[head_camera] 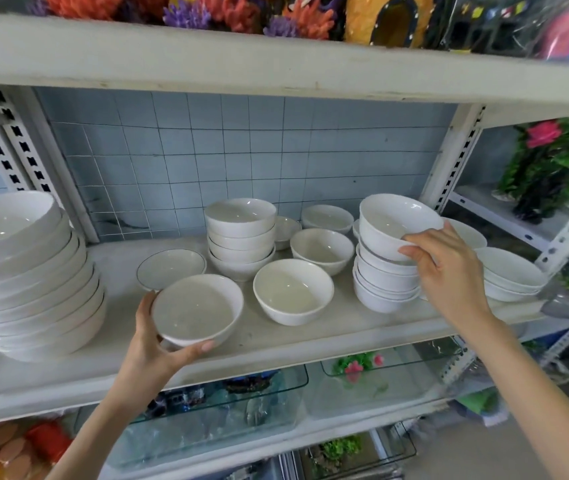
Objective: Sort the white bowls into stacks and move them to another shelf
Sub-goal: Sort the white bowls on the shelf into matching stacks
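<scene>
My left hand (158, 344) grips a white bowl (197, 308) from below, just above the front of the white shelf (276, 344). My right hand (445, 275) holds a tilted white bowl (393, 223) by its side, on top of a stack of white bowls (383, 282) at the right. A second stack of bowls (240, 237) stands mid-shelf. Loose bowls sit around it: one in front (293, 291), one behind that (322, 249), others further back (327, 218). A shallow dark-rimmed dish (171, 268) lies behind the left-hand bowl.
A tall leaning stack of wide white bowls (30, 278) fills the shelf's left end. A short stack (508, 275) sits at the right end. Slotted uprights (456, 157) frame the bay. Glass tanks (213, 420) are below, coloured ornaments (241, 12) above.
</scene>
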{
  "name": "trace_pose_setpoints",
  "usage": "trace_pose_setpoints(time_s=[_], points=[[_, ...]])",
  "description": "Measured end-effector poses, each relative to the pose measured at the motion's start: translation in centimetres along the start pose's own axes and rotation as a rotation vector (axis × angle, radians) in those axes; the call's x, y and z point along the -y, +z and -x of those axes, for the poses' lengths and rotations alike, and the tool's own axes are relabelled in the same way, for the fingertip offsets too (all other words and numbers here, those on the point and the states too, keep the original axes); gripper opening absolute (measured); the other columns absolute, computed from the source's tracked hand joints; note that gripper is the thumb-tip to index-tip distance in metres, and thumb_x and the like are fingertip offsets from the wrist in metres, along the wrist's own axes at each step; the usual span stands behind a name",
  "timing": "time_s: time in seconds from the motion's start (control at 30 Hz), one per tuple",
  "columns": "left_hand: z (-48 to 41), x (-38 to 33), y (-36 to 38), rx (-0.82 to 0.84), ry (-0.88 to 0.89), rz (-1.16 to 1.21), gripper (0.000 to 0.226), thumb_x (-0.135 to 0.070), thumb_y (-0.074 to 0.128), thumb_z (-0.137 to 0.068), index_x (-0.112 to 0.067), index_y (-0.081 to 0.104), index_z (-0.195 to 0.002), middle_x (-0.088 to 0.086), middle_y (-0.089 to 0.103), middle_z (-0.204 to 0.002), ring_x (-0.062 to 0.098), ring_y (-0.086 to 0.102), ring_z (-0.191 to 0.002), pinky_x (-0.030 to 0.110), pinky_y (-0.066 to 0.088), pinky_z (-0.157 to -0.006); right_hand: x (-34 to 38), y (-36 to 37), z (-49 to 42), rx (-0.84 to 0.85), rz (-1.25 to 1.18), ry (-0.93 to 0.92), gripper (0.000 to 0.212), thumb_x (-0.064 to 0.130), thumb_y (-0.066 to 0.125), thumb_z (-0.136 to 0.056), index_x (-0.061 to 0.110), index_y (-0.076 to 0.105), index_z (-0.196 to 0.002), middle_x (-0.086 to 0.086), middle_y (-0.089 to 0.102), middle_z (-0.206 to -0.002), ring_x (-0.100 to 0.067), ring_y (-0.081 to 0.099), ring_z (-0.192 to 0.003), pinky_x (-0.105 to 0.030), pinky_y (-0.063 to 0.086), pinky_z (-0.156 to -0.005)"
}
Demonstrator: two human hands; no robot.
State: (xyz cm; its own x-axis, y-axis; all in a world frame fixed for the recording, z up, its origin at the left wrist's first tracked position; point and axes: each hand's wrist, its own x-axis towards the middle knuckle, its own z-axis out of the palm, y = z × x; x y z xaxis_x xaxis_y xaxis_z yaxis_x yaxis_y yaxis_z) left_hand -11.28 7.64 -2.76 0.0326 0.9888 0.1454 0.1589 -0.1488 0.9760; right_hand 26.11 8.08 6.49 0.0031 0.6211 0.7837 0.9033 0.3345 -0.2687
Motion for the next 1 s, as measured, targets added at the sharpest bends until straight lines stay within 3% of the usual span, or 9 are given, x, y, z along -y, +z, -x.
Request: trace_pose_setpoints(time_s=[0.1, 0.2, 0.27, 0.37, 0.47, 0.7, 0.83, 0.93, 1.0], points=[[0.0, -0.1, 0.0, -0.007, -0.005, 0.017, 0.12, -0.056, 0.086, -0.024, -0.041, 0.029, -0.128, -0.021, 0.048, -0.119, -0.004, 0.056, -0.102, 0.025, 0.048, -0.09, -0.7, 0.5, 0.5, 0.014, 0.064, 0.021, 0.023, 0.013, 0.052, -0.084, 0.003, 0.073, -0.084, -0.007, 0.071, -0.082, -0.015, 0.051, -0.088, -0.041, 0.045, -0.094], [0.0, -0.1, 0.0, -0.008, 0.003, 0.033, 0.106, -0.053, 0.088, -0.029, -0.052, 0.031, -0.118, -0.02, 0.049, -0.118, -0.003, 0.056, -0.104, 0.007, 0.049, -0.079, -1.4, 0.8, 0.9, 0.027, 0.11, 0.059, 0.021, 0.012, 0.055, -0.081, 0.005, 0.074, -0.086, -0.007, 0.072, -0.083, -0.019, 0.057, -0.089, -0.031, 0.037, -0.099], [0.1, 0.0, 0.2, -0.026, 0.024, 0.03, 0.094, -0.029, 0.092, -0.049, -0.052, 0.031, -0.116, -0.019, 0.047, -0.117, 0.003, 0.056, -0.104, 0.003, 0.047, -0.074, -1.6, 1.0, 1.0, 0.041, 0.132, 0.076, 0.021, 0.013, 0.054, -0.081, 0.005, 0.074, -0.086, -0.006, 0.072, -0.083, -0.02, 0.057, -0.089, -0.027, 0.033, -0.098], [0.0, 0.2, 0.5, -0.047, 0.036, 0.004, 0.089, 0.007, 0.078, -0.066, -0.051, 0.029, -0.114, -0.02, 0.046, -0.113, 0.001, 0.055, -0.098, 0.007, 0.046, -0.079, -1.7, 1.4, 1.2, 0.084, 0.148, 0.056, 0.022, 0.011, 0.053, -0.082, 0.007, 0.074, -0.085, -0.004, 0.072, -0.083, -0.025, 0.06, -0.087, -0.03, 0.037, -0.095], [0.0, 0.2, 0.6, -0.057, 0.016, -0.015, 0.089, 0.007, 0.076, -0.067, -0.055, 0.029, -0.111, -0.02, 0.048, -0.111, -0.005, 0.056, -0.093, 0.014, 0.046, -0.082, -1.8, 1.4, 1.0, 0.101, 0.152, 0.053, 0.021, 0.011, 0.053, -0.082, 0.006, 0.073, -0.085, -0.004, 0.072, -0.082, -0.026, 0.059, -0.086, -0.029, 0.037, -0.094], [0.0, 0.2, 0.6, -0.058, 0.016, -0.006, 0.088, 0.013, 0.074, -0.067, -0.049, 0.032, -0.113, -0.02, 0.048, -0.111, -0.009, 0.058, -0.09, 0.001, 0.046, -0.068, -1.5, 0.9, 0.8, 0.201, 0.216, -0.013, 0.006, 0.004, 0.064, -0.086, 0.003, 0.068, -0.09, -0.01, 0.069, -0.081, -0.032, 0.06, -0.077, -0.045, 0.025, -0.106], [0.1, 0.1, 0.4, -0.053, 0.007, -0.007, 0.089, 0.011, 0.075, -0.067, -0.045, 0.03, -0.119, -0.019, 0.048, -0.112, -0.018, 0.058, -0.086, 0.002, 0.047, -0.07, -1.6, 1.2, 1.1, 0.223, 0.222, -0.025, 0.027, 0.029, 0.053, -0.091, 0.008, 0.066, -0.101, -0.007, 0.069, -0.096, -0.03, 0.061, -0.089, -0.04, 0.02, -0.11], [0.1, 0.0, 0.3, -0.034, -0.015, -0.003, 0.091, 0.005, 0.077, -0.066, -0.045, 0.03, -0.125, -0.018, 0.048, -0.116, -0.009, 0.06, -0.094, 0.015, 0.049, -0.083, -0.7, 1.5, 1.2, 0.163, 0.143, -0.045, 0.041, 0.037, 0.045, -0.091, 0.008, 0.063, -0.113, -0.008, 0.062, -0.117, -0.028, 0.055, -0.109, -0.023, 0.012, -0.113], [0.2, -0.1, 0.2, -0.026, -0.028, -0.006, 0.101, -0.003, 0.084, -0.064, -0.032, 0.024, -0.14, -0.013, 0.048, -0.12, 0.004, 0.058, -0.103, 0.029, 0.044, -0.095, 0.4, 1.7, 1.3, 0.088, 0.076, -0.083, 0.036, 0.03, 0.05, -0.092, 0.006, 0.061, -0.116, -0.01, 0.058, -0.122, -0.026, 0.05, -0.115, -0.028, 0.022, -0.114]])
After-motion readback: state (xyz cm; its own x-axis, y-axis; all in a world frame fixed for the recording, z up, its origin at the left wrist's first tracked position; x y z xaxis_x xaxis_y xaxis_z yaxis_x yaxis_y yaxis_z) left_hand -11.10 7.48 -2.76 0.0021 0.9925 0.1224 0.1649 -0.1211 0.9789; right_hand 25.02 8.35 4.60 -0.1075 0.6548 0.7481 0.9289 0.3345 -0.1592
